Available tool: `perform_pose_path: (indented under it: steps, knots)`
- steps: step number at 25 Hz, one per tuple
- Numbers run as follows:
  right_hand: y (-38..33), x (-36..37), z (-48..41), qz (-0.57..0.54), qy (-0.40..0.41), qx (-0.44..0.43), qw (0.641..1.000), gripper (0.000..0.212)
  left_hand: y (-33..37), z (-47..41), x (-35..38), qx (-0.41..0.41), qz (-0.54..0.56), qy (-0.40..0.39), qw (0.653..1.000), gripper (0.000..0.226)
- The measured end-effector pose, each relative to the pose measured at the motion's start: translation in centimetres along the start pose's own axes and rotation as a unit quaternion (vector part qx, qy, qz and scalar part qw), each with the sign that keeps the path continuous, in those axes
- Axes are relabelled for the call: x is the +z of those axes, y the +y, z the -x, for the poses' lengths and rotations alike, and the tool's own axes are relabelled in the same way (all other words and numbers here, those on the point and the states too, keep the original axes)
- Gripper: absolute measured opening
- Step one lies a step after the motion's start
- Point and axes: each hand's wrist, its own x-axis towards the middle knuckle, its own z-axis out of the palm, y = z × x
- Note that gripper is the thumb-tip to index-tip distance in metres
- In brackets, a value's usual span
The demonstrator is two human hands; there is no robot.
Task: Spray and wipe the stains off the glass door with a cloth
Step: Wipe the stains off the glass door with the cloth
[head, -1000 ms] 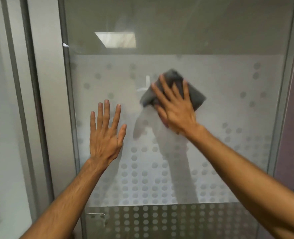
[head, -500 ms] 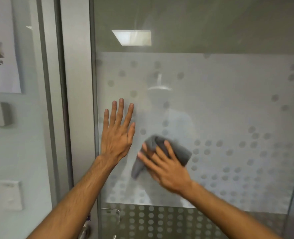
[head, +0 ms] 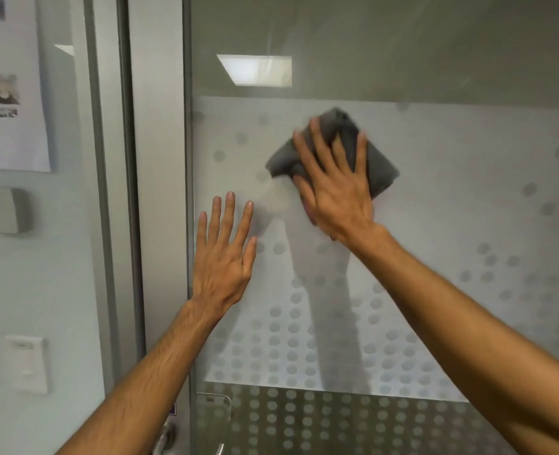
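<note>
Frosted glass door point(head: 452, 198): grey cloth point(head: 380, 165) pressed flat against it.

A paper notice point(head: 9, 93) hangs above a wall switch point(head: 28, 364).

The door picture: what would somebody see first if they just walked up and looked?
First, the right hand pressing a dark grey cloth flat against the frosted, dotted glass door, right of the middle. Next, the left hand spread open on the glass, lower and nearer the door's left edge. Above both, a bright ceiling light is mirrored in the clear top strip.
</note>
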Motion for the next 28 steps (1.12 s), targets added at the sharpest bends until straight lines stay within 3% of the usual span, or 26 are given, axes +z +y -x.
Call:
perform_pose_path:
  steps: [2,4,9,13,17,22,25,28]
  knots:
    - [-0.9,0.0,-2.8,0.002,0.016,0.063,0.998,0.062,-0.4,0.1,-0.1,-0.003,0.029,0.013,0.999,0.058]
    - [-3.1,0.6,-2.5,-0.001,0.025,0.069,0.997,0.06,-0.7,0.1,-0.3,-0.005,0.072,0.033,0.997,0.055]
    - [-7.5,3.0,7.7,-0.049,-0.004,-0.062,0.997,0.056,-1.1,0.1,-1.0,-0.022,0.196,0.072,0.978,0.056]
    - [-7.1,4.7,18.4,-0.024,-0.082,-0.2,0.976,0.057,-1.4,0.8,-0.8,0.031,0.139,0.042,0.989,0.058]
    - [-1.9,4.0,20.1,0.034,-0.085,-0.271,0.958,0.058,0.2,0.8,-0.5,0.027,0.041,0.004,0.999,0.066]
    - [5.4,0.7,12.3,0.052,-0.027,-0.144,0.988,0.055,2.8,0.7,0.4,0.015,-0.018,-0.01,1.0,0.067]
    - [9.0,-1.6,7.2,0.038,-0.01,0.008,0.999,0.06,4.2,0.3,0.8,0.009,-0.02,-0.009,1.0,0.067]
    - [8.3,-1.7,6.7,-0.002,0.009,0.137,0.991,0.063,5.5,0.0,1.2,0.008,-0.026,-0.007,1.0,0.066]
